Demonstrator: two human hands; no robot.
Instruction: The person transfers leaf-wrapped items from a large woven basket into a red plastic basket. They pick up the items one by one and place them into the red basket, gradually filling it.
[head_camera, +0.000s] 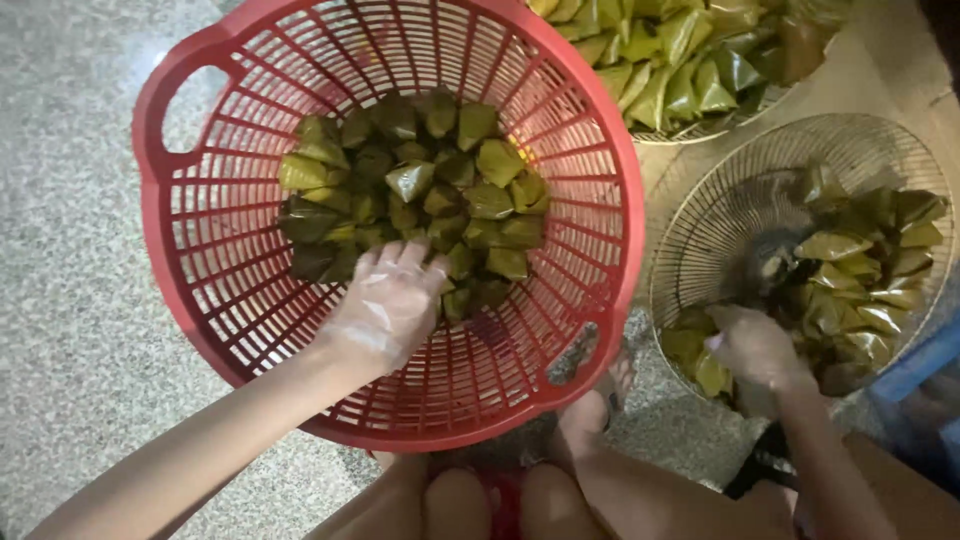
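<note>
On a speckled grey stone floor (70, 250), the left hand (390, 300), its grip spread flat, rests on glossy green leaf-wrapped parcels (420, 190) heaped in a red plastic basket (210, 230), while the right hand (755, 345) closes on a parcel (712, 374) in a wire basket (740, 190) alongside.

Both forearms are bare, with no sleeves, watch or bracelets in view. The left hand (388, 305) wears a thin, clear plastic glove that wrinkles and shines across the knuckles. The right hand (755, 347) looks ungloved. At six o'clock, bare knees show, with a strip of red cloth (503, 500) between them.
</note>
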